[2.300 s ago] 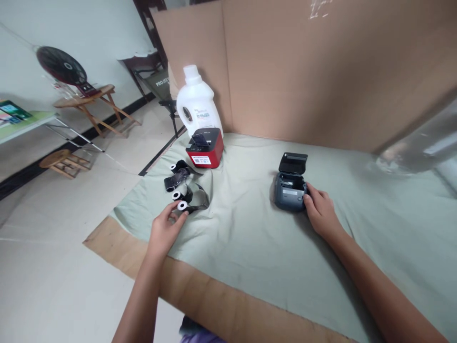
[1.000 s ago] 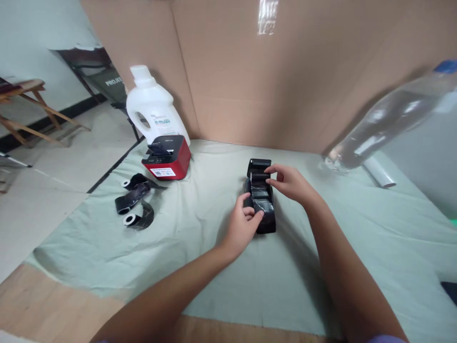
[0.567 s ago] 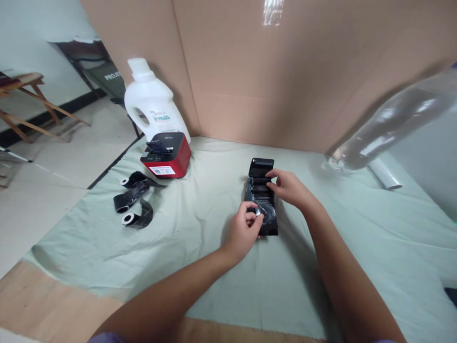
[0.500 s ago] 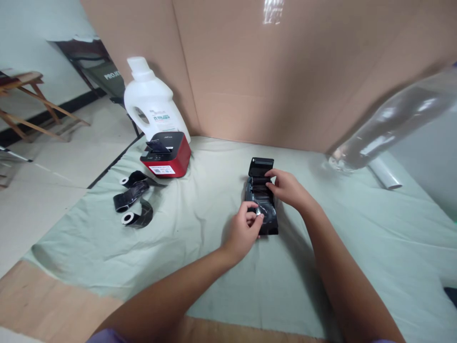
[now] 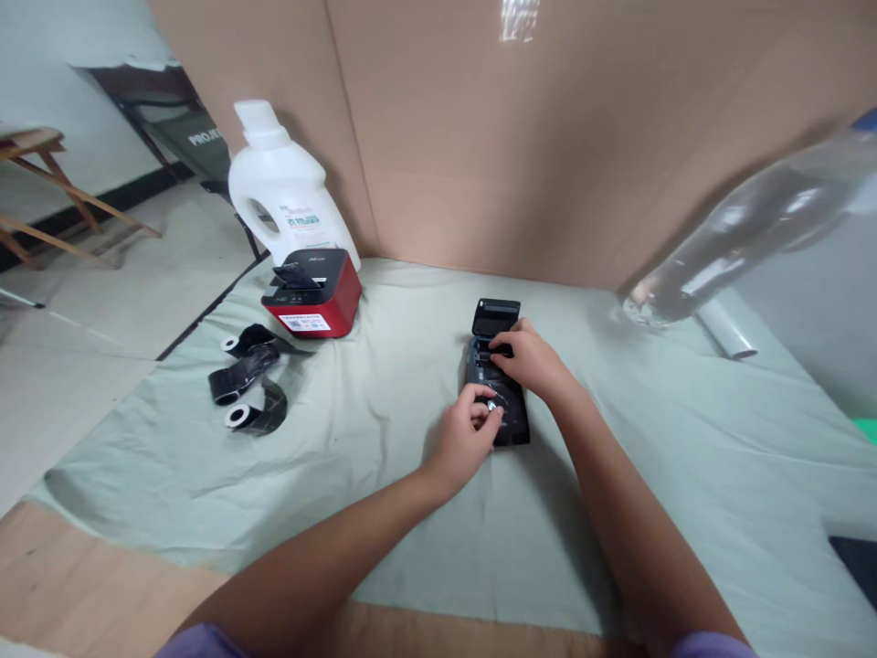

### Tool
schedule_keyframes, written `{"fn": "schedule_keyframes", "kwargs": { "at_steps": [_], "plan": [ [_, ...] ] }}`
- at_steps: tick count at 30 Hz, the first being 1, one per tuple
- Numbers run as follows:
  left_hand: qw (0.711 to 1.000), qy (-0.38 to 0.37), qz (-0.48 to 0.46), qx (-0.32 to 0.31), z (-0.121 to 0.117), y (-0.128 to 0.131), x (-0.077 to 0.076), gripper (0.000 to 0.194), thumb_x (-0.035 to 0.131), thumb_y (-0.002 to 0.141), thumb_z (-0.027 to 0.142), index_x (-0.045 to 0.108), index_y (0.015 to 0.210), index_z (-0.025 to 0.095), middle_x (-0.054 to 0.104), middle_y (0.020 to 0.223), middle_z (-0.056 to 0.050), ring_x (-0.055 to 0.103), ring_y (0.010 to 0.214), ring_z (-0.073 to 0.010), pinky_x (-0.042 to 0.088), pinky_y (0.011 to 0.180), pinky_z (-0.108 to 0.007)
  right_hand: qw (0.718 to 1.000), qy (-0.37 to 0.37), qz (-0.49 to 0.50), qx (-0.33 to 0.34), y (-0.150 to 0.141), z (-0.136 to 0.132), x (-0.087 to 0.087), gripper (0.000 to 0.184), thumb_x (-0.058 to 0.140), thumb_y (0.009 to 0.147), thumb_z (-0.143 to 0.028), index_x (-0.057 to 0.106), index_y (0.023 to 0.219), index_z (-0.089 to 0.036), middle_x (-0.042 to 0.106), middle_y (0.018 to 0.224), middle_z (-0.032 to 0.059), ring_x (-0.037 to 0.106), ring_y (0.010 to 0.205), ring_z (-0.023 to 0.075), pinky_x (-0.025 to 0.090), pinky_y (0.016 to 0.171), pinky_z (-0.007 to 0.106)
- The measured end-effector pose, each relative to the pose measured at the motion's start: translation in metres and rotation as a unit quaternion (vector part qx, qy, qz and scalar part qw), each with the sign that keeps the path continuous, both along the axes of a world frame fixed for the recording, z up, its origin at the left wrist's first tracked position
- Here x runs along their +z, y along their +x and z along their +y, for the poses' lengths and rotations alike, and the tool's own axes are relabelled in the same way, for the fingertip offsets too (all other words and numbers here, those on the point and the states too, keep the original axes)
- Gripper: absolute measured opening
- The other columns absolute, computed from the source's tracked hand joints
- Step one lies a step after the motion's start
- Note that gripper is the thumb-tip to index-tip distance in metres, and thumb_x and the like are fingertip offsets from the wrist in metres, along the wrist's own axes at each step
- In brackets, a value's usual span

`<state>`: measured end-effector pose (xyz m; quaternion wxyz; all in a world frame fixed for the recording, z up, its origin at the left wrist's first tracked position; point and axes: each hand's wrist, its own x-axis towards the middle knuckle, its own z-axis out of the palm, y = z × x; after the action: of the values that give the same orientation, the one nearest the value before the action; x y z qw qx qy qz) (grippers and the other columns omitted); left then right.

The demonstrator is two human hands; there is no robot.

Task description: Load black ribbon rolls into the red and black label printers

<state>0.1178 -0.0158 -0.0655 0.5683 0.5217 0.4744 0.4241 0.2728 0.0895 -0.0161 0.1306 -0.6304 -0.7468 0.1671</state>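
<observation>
A small black device [image 5: 475, 373], apparently a portable label printer, lies on the green cloth with its hinged lid [image 5: 496, 316] raised. A glossy black strip [image 5: 513, 428] extends from its compartment toward me. My left hand [image 5: 466, 429] is closed at the near left side, thumb and forefinger pinching the strip, where a small bright glint shows. My right hand [image 5: 531, 356] reaches over from the right. Its thumb and forefinger are bent and slightly apart, with the tips inside the compartment below the lid. The hand covers part of the inside, and what the tips touch is unclear.
Left of the device stands a red and black printer [image 5: 319, 292], with a white detergent jug [image 5: 284, 192] behind it. Loose black rolls [image 5: 250, 375] lie before it. A cardboard panel [image 5: 472, 137] closes off the back. A large clear bottle [image 5: 740, 238] and a grey tube [image 5: 727, 327] are at right.
My right hand has moved left over the compartment, its fingertips reaching further in. My left hand keeps its pinch in nearly the same place. The whole view has shifted slightly.
</observation>
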Motion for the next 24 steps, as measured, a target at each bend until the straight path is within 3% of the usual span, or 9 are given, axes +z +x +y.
{"fn": "schedule_keyframes", "kwargs": {
  "at_steps": [5,10,17,24],
  "plan": [
    [1.000,0.002,0.001,0.000,0.001,0.001,-0.002,0.020,0.058,0.094,0.039,0.055,0.106,0.023,0.054,0.062,0.008,0.052,0.046,-0.0094,0.040,0.046,-0.019,0.996,-0.040,-0.077,0.000,-0.007,0.001,0.006,0.026,0.064,0.093,-0.029,0.077,0.114,-0.021,0.056,0.128,0.0156,0.062,0.109,0.0272,0.049,0.096,0.036],
    [1.000,0.005,-0.003,0.008,0.000,0.001,-0.003,0.020,0.058,0.093,0.040,0.055,0.104,0.024,0.052,0.061,0.008,0.050,0.048,-0.0097,0.041,0.046,-0.018,0.995,-0.031,-0.084,-0.032,-0.012,-0.001,0.004,0.025,0.062,0.094,-0.026,0.074,0.115,-0.017,0.052,0.131,0.0173,0.062,0.110,0.0268,0.048,0.094,0.035],
    [1.000,0.008,0.004,0.009,0.001,0.001,-0.004,0.020,0.057,0.095,0.041,0.055,0.104,0.023,0.049,0.060,0.008,0.050,0.049,-0.0094,0.042,0.048,-0.018,0.996,0.012,-0.062,-0.067,-0.013,-0.003,0.005,0.014,0.067,0.090,-0.026,0.070,0.101,-0.018,0.057,0.118,0.0137,0.064,0.092,0.0251,0.049,0.076,0.035],
    [1.000,0.007,-0.002,-0.001,0.001,0.001,-0.001,0.018,0.057,0.094,0.040,0.056,0.099,0.022,0.050,0.060,0.007,0.050,0.047,-0.0093,0.039,0.048,-0.019,0.994,0.045,-0.038,-0.091,-0.006,-0.002,0.001,0.013,0.070,0.088,-0.033,0.063,0.088,-0.022,0.058,0.095,0.0057,0.059,0.075,0.0190,0.041,0.061,0.030]
  ]
}}
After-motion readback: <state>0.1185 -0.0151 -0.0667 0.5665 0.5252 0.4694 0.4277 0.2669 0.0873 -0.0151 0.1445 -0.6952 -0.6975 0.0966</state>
